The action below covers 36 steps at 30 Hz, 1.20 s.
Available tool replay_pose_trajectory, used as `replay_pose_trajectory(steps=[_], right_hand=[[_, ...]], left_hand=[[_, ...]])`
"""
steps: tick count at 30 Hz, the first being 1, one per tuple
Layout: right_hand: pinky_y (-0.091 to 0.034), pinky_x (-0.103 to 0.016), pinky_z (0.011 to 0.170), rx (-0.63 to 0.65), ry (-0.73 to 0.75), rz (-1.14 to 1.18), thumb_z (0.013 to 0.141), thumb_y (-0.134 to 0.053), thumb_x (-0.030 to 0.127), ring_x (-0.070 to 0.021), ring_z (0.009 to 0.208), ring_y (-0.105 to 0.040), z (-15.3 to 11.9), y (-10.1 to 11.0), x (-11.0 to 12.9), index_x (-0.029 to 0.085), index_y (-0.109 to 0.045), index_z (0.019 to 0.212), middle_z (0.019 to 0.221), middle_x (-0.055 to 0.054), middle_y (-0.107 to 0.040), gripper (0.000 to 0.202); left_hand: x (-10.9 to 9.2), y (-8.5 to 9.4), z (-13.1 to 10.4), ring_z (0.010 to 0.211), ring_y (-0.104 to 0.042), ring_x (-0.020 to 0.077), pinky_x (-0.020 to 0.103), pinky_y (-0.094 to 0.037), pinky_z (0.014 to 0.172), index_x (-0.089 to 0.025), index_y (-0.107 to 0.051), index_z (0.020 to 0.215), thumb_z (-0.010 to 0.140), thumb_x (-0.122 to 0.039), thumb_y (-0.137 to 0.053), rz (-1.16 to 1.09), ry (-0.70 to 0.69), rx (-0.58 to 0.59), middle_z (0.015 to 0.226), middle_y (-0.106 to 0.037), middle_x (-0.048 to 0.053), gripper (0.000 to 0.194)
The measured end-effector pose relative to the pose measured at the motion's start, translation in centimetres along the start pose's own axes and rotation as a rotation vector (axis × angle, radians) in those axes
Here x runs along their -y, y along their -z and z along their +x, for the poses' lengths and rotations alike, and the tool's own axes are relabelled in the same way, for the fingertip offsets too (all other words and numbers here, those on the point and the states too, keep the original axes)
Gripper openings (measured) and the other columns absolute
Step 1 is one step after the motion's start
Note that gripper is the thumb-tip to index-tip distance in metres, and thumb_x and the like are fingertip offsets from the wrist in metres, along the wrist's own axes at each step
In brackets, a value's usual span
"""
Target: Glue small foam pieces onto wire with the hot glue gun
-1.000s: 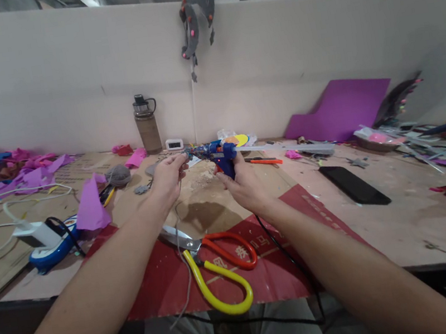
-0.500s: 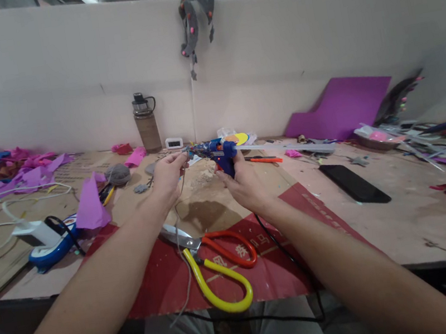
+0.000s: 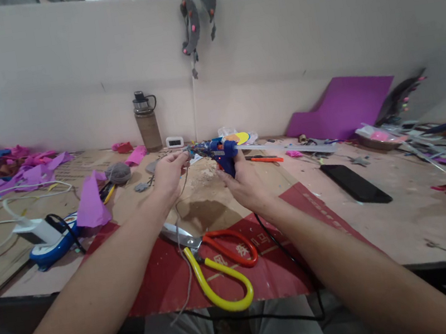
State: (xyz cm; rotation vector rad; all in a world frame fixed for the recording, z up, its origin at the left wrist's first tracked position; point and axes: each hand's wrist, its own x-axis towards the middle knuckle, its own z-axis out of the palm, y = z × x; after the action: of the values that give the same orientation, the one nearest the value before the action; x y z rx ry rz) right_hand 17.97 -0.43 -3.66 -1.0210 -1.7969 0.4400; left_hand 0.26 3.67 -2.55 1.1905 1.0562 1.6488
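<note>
My right hand point(image 3: 240, 178) is wrapped round the handle of a blue glue gun point(image 3: 225, 158), with a long clear glue stick point(image 3: 283, 147) coming out of its back. The gun's nozzle points left, toward my left hand point(image 3: 172, 173), whose fingers are pinched together near the tip. A thin grey string point(image 3: 178, 225) hangs from those fingers down over the cardboard. What else the fingertips hold is too small to make out. Below the hands, scissors point(image 3: 221, 263) with one red and one yellow handle lie on red cardboard point(image 3: 153, 291).
A power strip point(image 3: 55, 247), purple felt point(image 3: 91, 202) and a grey yarn ball point(image 3: 118, 173) are on the left. A bottle point(image 3: 147, 123) and small clock point(image 3: 174, 142) stand behind. To the right lie a phone point(image 3: 355, 184) and a purple sheet point(image 3: 344, 105). A black cord point(image 3: 282, 248) runs below my right forearm.
The view has shifted very slightly. Both hands and the glue gun keep nearly the same positions.
</note>
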Motion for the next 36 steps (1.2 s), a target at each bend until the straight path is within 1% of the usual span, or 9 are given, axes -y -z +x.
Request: replay_pose_trajectory(steps=[3, 6, 14, 17, 23, 27, 30, 33, 36], right_hand=[[-0.05, -0.044, 0.085, -0.005, -0.001, -0.013, 0.085, -0.051, 0.026, -0.0232, 0.084, -0.059, 0.0, 0.0, 0.0, 0.02, -0.047, 0.112, 0.095, -0.008, -0.061, 0.028], [-0.05, -0.044, 0.087, -0.007, 0.002, 0.002, 0.084, -0.051, 0.025, -0.0234, 0.087, -0.06, 0.0, 0.1, 0.1, 0.02, -0.047, 0.113, 0.098, -0.009, -0.061, 0.029], [-0.049, -0.045, 0.087, -0.023, -0.008, -0.024, 0.084, -0.051, 0.026, -0.0243, 0.087, -0.059, -0.1, 0.1, 0.2, 0.02, -0.048, 0.113, 0.097, -0.009, -0.061, 0.029], [-0.049, -0.045, 0.09, -0.021, -0.001, -0.012, 0.084, -0.051, 0.026, -0.0246, 0.092, -0.06, -0.2, 0.0, 0.3, 0.021, -0.049, 0.114, 0.101, -0.009, -0.062, 0.03], [-0.048, -0.046, 0.091, -0.014, -0.006, -0.022, 0.085, -0.051, 0.026, -0.0256, 0.094, -0.06, -0.2, 0.0, 0.6, 0.02, -0.05, 0.112, 0.105, -0.011, -0.062, 0.028], [-0.048, -0.045, 0.09, -0.015, -0.003, -0.032, 0.084, -0.051, 0.025, -0.025, 0.091, -0.059, -0.2, 0.1, 0.5, 0.019, -0.049, 0.113, 0.103, -0.011, -0.062, 0.03], [-0.048, -0.045, 0.09, -0.023, 0.01, -0.017, 0.084, -0.052, 0.025, -0.0244, 0.091, -0.059, -0.1, 0.0, 0.2, 0.019, -0.049, 0.112, 0.102, -0.01, -0.062, 0.029], [-0.05, -0.043, 0.083, -0.039, 0.01, 0.02, 0.083, -0.053, 0.026, -0.0223, 0.084, -0.059, -0.1, -0.2, -0.1, 0.02, -0.049, 0.111, 0.096, -0.008, -0.061, 0.028], [-0.052, -0.036, 0.071, -0.082, -0.012, 0.143, 0.081, -0.056, 0.028, -0.0193, 0.077, -0.057, 0.1, -0.1, -0.3, 0.022, -0.049, 0.11, 0.095, -0.006, -0.06, 0.03]], left_hand=[[-0.2, -0.2, -0.2, 0.054, -0.044, 0.0105, 0.025, -0.032, 0.053, -0.02, -0.057, 0.053, 0.072, -0.02, -0.069, 0.008, 0.017, -0.02, 0.057, -0.053, -0.001, 0.022], [-0.3, -0.2, -0.2, 0.055, -0.046, 0.0108, 0.025, -0.034, 0.055, -0.019, -0.059, 0.054, 0.073, -0.018, -0.068, -0.013, 0.028, -0.015, 0.058, -0.055, -0.001, 0.021], [0.8, 0.4, 1.1, 0.056, -0.049, 0.01, 0.023, -0.036, 0.055, -0.019, -0.063, 0.061, 0.073, -0.02, -0.067, -0.062, 0.022, -0.011, 0.062, -0.059, -0.001, 0.013], [0.8, 0.4, 1.2, 0.056, -0.048, 0.0095, 0.023, -0.035, 0.053, -0.019, -0.063, 0.061, 0.073, -0.019, -0.068, -0.072, 0.015, -0.018, 0.063, -0.06, -0.001, 0.013], [0.7, 0.4, 1.1, 0.056, -0.049, 0.0086, 0.022, -0.037, 0.055, -0.018, -0.063, 0.062, 0.073, -0.02, -0.068, -0.095, 0.02, -0.026, 0.063, -0.06, -0.001, 0.012], [0.8, 0.4, 1.1, 0.058, -0.05, 0.0088, 0.021, -0.039, 0.056, -0.018, -0.063, 0.065, 0.071, -0.021, -0.069, -0.103, 0.033, -0.016, 0.065, -0.06, 0.0, 0.009], [0.9, 0.4, 1.3, 0.058, -0.051, 0.0094, 0.02, -0.038, 0.053, -0.018, -0.063, 0.065, 0.069, -0.024, -0.071, -0.096, 0.036, -0.027, 0.064, -0.06, 0.0, 0.01], [1.0, 0.5, 1.4, 0.055, -0.048, 0.0084, 0.02, -0.036, 0.051, -0.018, -0.062, 0.064, 0.067, -0.024, -0.072, -0.114, 0.018, -0.022, 0.061, -0.057, -0.001, 0.012], [0.9, 0.5, 1.4, 0.051, -0.044, 0.007, 0.02, -0.032, 0.048, -0.017, -0.06, 0.061, 0.066, -0.024, -0.072, -0.117, 0.002, -0.016, 0.057, -0.053, -0.002, 0.015]])
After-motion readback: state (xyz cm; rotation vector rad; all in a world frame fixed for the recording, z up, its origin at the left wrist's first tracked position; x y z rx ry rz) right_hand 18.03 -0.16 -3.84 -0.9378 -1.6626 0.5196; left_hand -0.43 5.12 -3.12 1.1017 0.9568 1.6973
